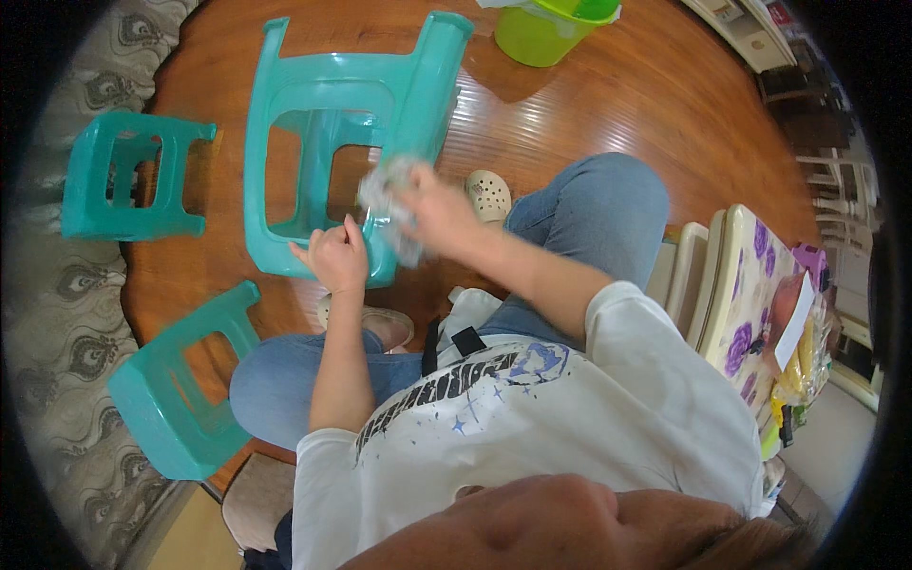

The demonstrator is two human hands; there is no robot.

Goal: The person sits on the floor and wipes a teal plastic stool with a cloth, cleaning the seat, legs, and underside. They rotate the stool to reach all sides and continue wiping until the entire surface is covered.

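Note:
A teal plastic stool (335, 65) lies tipped over on the floor in front of me, its legs pointing away. My left hand (337, 258) grips its near end, fingers curled over the edge beside the side opening. A crumpled grey-white cloth (393, 191), blurred by motion, is in my right hand (438, 214). The cloth lies against the stool's right side, close to the near corner. Its underside and part of that stool face are hidden by the hand.
Two more teal plastic stools, one farther left (89, 185) and one nearer (160, 406), lie by a patterned curtain (100, 285). A lime-green bucket (531, 35) stands on the wooden floor (605, 107). To my right is a table with a purple-flowered top (737, 306), bearing several items.

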